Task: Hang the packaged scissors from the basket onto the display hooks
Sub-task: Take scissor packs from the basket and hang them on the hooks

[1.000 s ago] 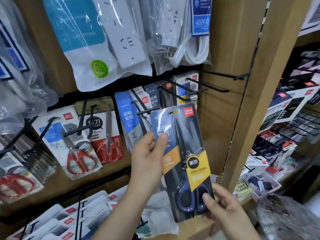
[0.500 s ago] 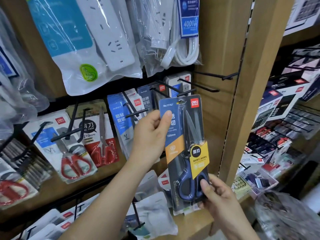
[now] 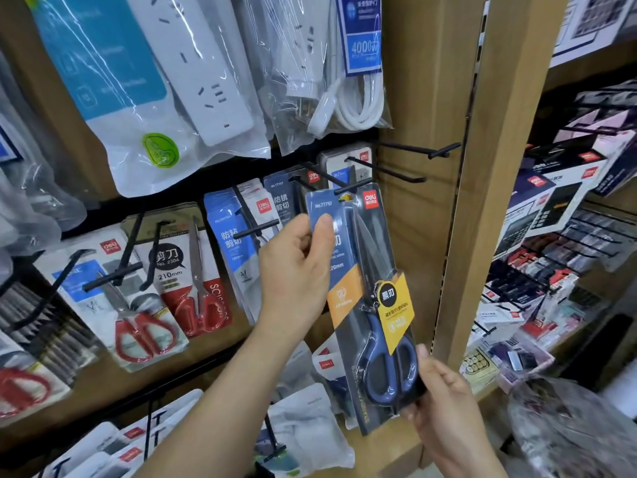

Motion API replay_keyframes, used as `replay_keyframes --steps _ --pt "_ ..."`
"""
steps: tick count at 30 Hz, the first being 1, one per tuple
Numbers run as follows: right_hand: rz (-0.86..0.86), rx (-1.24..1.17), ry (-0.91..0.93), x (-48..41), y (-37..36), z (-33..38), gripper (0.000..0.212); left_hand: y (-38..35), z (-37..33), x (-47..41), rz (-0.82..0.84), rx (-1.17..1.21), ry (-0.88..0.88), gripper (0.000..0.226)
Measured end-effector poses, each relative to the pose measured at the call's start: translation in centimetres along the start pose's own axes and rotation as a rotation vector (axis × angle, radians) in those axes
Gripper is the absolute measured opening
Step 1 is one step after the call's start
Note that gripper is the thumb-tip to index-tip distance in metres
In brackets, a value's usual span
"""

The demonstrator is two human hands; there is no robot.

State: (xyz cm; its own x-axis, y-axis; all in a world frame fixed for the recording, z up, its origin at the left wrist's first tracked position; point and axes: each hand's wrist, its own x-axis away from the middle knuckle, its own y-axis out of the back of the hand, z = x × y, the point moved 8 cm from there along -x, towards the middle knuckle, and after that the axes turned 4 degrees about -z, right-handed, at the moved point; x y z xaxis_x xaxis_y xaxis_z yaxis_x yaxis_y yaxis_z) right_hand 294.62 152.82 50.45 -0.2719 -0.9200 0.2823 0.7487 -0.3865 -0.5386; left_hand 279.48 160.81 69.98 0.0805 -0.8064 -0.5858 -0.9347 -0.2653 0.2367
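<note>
A dark blue pack of scissors (image 3: 370, 305) with blue handles and a yellow label stands upright in front of the display wall. My left hand (image 3: 296, 270) pinches its upper left edge, thumb on the front. My right hand (image 3: 444, 405) grips its bottom right corner. The pack's top hole sits at the tip of a black hook (image 3: 351, 186), which carries matching blue packs (image 3: 286, 198) behind. Whether the hook passes through the hole is unclear. The basket is out of sight.
Two bare black hooks (image 3: 418, 151) jut out at the right, beside a wooden upright (image 3: 482, 201). Red-handled scissor packs (image 3: 193, 270) hang at the left, power strip bags (image 3: 172, 81) above. Boxed goods (image 3: 558, 201) fill the right shelves.
Both hands have lifted the pack up and to the right, bringing its top hole from below the hooks to the tip of the hook holding matching packs.
</note>
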Motion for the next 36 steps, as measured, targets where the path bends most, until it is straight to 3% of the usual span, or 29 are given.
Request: replay_keyframes --steps 5,12,17,23,26,29,30,32,34,36 --pt "-0.072 0.176 0.132 1.0 0.8 1.5 0.043 0.5 0.3 0.0 -0.022 0.025 0.043 0.045" --pt "-0.149 0.199 0.282 3.1 1.5 3.6 0.045 0.2 1.5 0.5 -0.034 0.129 0.166 0.045" --pt "-0.177 0.147 0.280 4.0 2.0 4.2 0.076 -0.7 1.5 0.3 0.053 0.173 0.268 0.041" --pt "-0.243 0.121 0.252 5.3 2.0 6.1 0.033 -0.7 3.8 0.0 0.083 0.222 0.444 0.046" --pt "-0.257 0.112 0.283 6.3 1.2 7.7 0.033 -1.3 4.8 0.5 0.098 0.256 0.555 0.036" --pt "-0.107 0.102 0.353 7.4 -0.9 9.2 0.043 -1.6 5.0 0.7 0.076 0.337 0.652 0.028" --pt "-0.059 0.111 0.358 7.6 -1.6 9.5 0.045 -1.3 5.2 0.4 0.036 0.331 0.648 0.028" --pt "-0.028 0.172 0.356 6.8 -1.4 8.7 0.022 -0.2 5.1 -0.9 -0.001 0.096 0.500 0.035" --pt "-0.020 0.240 0.288 4.6 -0.4 6.6 0.033 0.6 3.8 -1.7 -0.023 -0.251 0.275 0.045" --pt "0.004 0.277 0.193 2.4 0.1 4.0 0.034 0.7 3.0 -1.5 -0.054 -0.369 0.144 0.048"
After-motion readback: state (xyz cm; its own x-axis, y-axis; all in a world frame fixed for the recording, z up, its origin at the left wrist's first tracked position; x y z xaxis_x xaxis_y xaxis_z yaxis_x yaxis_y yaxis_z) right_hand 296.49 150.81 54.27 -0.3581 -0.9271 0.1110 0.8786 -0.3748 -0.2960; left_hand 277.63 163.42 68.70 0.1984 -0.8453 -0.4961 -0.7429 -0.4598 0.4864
